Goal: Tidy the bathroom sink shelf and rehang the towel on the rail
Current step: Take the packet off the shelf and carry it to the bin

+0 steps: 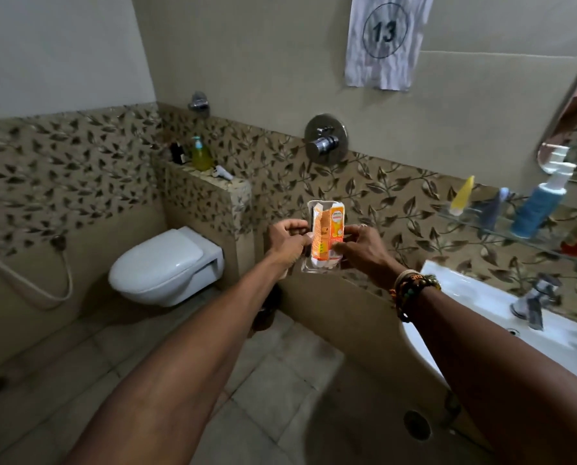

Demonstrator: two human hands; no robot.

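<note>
Both hands gripped the orange soap carton (pixel 327 233) in its clear dish (pixel 320 268) on the wall: left hand (pixel 287 239), right hand (pixel 360 246). Step judged: seating the carton. Next: squaring it, then the glass shelf (pixel 501 229).

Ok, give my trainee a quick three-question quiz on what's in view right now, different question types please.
1. True or false: only the right hand touches the orange carton.
2. Which stands on the glass shelf? A) blue pump bottle B) toilet brush C) kettle
3. Fill in: the sheet hanging on the wall shows the number ___.

Key:
1. False; the left hand is on it too, with a clear tray behind it.
2. A
3. 13
</note>
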